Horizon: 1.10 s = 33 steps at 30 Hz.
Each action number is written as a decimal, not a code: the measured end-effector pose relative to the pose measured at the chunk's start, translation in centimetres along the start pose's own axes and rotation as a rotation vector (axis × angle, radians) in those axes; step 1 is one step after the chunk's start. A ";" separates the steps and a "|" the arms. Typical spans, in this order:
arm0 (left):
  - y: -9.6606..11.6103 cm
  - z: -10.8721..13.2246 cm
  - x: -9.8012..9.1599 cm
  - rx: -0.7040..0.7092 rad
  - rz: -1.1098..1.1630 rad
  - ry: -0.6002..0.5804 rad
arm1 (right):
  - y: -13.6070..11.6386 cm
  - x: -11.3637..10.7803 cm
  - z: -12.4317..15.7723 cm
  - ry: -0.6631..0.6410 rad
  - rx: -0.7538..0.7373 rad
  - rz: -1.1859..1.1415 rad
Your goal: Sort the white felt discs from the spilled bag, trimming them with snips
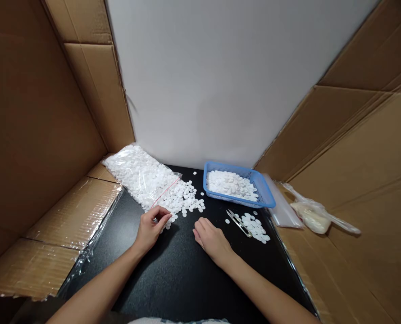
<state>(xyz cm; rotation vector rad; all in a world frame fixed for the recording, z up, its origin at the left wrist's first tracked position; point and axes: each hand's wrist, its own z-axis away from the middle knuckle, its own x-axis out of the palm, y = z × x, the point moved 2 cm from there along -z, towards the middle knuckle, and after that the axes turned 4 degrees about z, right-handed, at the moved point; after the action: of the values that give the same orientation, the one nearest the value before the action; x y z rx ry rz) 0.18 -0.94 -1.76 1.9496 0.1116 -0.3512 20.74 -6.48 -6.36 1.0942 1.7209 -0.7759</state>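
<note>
My left hand [151, 227] is at the near edge of a loose pile of small white discs [183, 198], thumb and forefinger pinched together. Whatever is between those fingertips is too small to make out. To the right, my right hand [211, 238] rests low over the black tabletop [173, 279], its fingers curled in and their tips hidden. The pile spills from the mouth of a clear zip bag [139, 173], full of the same discs and lying on its side with a red seal line.
A blue mesh basket [268, 191] of white discs stands at the back right. Thread snips [239, 222] lie beside a smaller heap of discs [256, 228]. Further right are flat plastic bags [284, 207] and a knotted bag [312, 218]. Cardboard walls [366, 180] flank the table.
</note>
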 end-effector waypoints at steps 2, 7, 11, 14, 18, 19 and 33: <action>-0.1 -0.2 0.0 -0.010 -0.002 0.003 | 0.1 -0.2 0.0 0.028 -0.012 -0.051; -0.6 -0.4 0.1 -0.058 -0.001 -0.008 | 0.4 -1.1 0.0 0.026 -0.014 -0.179; -0.8 -0.5 0.4 -0.085 -0.001 -0.020 | 1.7 -1.9 0.5 0.030 0.123 -0.202; -0.8 -0.5 0.5 -0.090 0.001 -0.029 | 2.5 -2.4 0.9 0.018 0.189 -0.151; -0.7 -0.7 0.8 -0.086 0.011 -0.050 | 1.5 -2.3 0.5 -0.068 0.081 -0.053; -0.6 -0.7 0.8 -0.085 0.014 -0.058 | 1.1 -2.2 0.3 -0.091 0.050 -0.031; -0.5 -0.3 0.8 -0.096 -0.026 -0.095 | 3.1 -1.6 1.4 -0.027 -0.205 0.029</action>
<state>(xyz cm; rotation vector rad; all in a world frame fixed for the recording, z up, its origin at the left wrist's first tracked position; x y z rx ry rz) 0.89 -0.56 -2.29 1.8346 0.0901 -0.4472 24.33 -6.95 -5.53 0.9625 1.7166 -0.5794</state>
